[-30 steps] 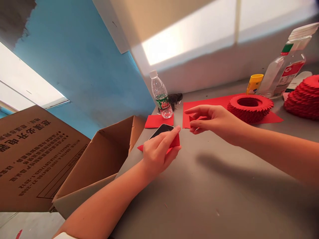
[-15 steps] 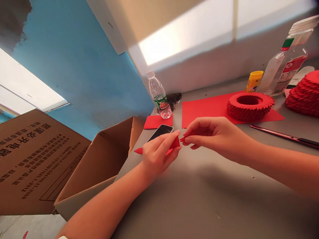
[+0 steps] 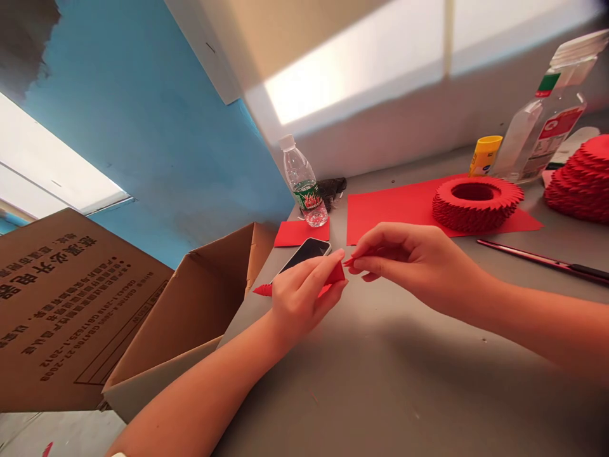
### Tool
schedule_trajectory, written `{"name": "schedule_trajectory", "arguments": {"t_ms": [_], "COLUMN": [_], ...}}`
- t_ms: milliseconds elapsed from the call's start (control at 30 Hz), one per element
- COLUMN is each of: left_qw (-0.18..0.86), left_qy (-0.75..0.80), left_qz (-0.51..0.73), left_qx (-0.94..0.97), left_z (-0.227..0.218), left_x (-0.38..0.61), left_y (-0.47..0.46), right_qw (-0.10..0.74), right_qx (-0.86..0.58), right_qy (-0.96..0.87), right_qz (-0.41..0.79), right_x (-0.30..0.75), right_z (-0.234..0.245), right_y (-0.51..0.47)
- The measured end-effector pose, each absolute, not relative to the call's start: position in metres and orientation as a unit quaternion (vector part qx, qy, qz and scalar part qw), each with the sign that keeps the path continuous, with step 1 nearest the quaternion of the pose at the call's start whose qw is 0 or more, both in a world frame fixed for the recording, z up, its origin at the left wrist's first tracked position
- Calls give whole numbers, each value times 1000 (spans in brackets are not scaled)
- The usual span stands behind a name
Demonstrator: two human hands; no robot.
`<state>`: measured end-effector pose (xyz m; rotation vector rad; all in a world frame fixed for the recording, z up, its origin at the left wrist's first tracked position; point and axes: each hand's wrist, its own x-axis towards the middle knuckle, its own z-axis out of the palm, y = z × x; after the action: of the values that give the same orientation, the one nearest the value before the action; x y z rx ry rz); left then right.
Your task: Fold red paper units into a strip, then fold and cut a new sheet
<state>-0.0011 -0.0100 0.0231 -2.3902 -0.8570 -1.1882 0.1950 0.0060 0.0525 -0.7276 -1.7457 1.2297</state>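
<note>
Left hand (image 3: 304,298): closed, fingers pressing a folded red paper (image 3: 335,274) against the worktop (image 3: 404,381), with one pointed end showing out beyond the knuckles. Right hand (image 3: 419,263): thumb and forefinger pinched on a small red piece (image 3: 351,260), which touches the near end of the folded red paper. Whether the two are joined cannot be told.

A dark phone (image 3: 307,252) lies just behind the left hand, with a small red sheet (image 3: 299,233) and an upright water bottle (image 3: 304,184) behind it. A large red sheet (image 3: 390,206) behind the right hand carries a ring of folded red units (image 3: 476,202). A long dark tool (image 3: 542,260) lies flat to the right. An open cardboard box (image 3: 190,317) stands off the worktop's left edge.
</note>
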Motion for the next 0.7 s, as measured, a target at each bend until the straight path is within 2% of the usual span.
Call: {"name": "schedule_trajectory", "arguments": {"t_ms": [467, 700], "left_qw": [164, 162], "left_qy": [-304, -301], "left_qz": [-403, -405], "left_qx": [-847, -848], "left_z": [23, 22], "left_x": [-1, -1], "left_y": [-11, -10], "right_qw": [437, 435], "right_qx": [-304, -313], "right_qy": [-700, -727], "right_qz": [476, 430], "right_x": [194, 193], "right_z": [51, 53], "right_y": [4, 2]}}
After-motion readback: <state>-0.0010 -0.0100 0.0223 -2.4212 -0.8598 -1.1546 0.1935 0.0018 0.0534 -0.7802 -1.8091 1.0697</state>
